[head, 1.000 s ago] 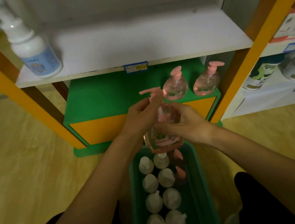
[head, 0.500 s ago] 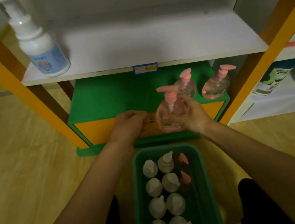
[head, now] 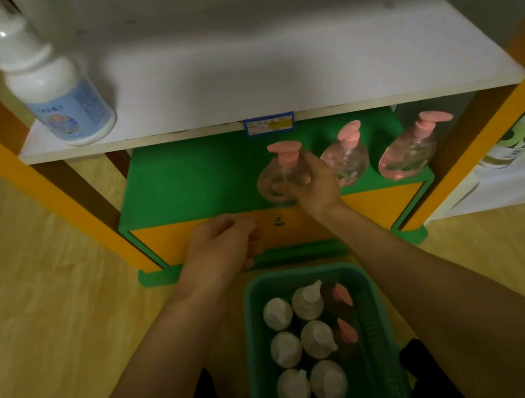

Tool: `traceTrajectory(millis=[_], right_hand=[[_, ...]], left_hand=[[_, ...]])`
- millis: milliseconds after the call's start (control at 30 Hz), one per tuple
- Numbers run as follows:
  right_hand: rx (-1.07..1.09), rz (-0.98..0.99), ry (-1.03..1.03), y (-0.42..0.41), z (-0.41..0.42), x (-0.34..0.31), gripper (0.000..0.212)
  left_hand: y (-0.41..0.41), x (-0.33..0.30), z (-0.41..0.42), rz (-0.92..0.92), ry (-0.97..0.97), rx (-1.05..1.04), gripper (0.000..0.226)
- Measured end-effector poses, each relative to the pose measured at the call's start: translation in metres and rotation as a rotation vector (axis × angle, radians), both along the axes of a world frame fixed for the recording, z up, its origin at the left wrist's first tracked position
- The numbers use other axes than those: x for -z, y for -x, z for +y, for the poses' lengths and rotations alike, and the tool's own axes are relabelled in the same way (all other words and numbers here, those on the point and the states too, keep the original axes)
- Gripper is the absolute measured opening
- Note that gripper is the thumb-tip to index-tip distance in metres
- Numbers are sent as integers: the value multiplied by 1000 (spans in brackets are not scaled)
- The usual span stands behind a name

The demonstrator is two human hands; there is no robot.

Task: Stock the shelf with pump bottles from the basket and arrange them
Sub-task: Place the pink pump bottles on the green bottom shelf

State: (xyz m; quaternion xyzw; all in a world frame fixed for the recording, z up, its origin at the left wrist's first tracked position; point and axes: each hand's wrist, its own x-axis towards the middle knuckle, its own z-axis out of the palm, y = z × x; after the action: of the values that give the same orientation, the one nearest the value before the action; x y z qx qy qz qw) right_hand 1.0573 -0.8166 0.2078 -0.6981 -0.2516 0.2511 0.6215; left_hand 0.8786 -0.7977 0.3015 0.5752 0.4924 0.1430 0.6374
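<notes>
My right hand (head: 314, 183) grips a clear pump bottle with a pink pump (head: 276, 175), standing on the green bottom shelf (head: 189, 183) near its front edge. To its right stand two more pink-pump bottles (head: 346, 158) (head: 408, 152). My left hand (head: 223, 243) hovers loosely curled and holding nothing in front of the orange drawer face. Below, a green basket (head: 378, 336) holds several white pump bottles (head: 317, 339) and two pink-pump bottles (head: 340, 297) along their right.
A large white bottle with a blue label (head: 51, 88) stands at the left end of the white upper shelf (head: 267, 72). Orange uprights (head: 26, 189) frame the unit. A neighbouring shelf with green-white bottles (head: 522, 141) lies to the right. Wooden floor surrounds the basket.
My right hand carried the pink-pump bottle forward from above the basket onto the green shelf, left of the other two. My left hand let go of it and dropped back.
</notes>
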Motion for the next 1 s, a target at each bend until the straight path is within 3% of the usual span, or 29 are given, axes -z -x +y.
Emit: traceTrajectory(millis=[167, 233, 433, 1000], right_hand=[[45, 10, -2, -1, 12, 10, 38], [-3, -83, 54, 3, 15, 13, 46], [45, -95, 55, 9, 25, 18, 57], [52, -214, 108, 6, 28, 18, 67]], left_hand=[[-1, 2, 2, -12, 4, 7, 13], [-2, 2, 1, -17, 14, 5, 13], [-3, 3, -3, -16, 31, 1, 12], [-4, -2, -6, 7, 41, 35, 13]])
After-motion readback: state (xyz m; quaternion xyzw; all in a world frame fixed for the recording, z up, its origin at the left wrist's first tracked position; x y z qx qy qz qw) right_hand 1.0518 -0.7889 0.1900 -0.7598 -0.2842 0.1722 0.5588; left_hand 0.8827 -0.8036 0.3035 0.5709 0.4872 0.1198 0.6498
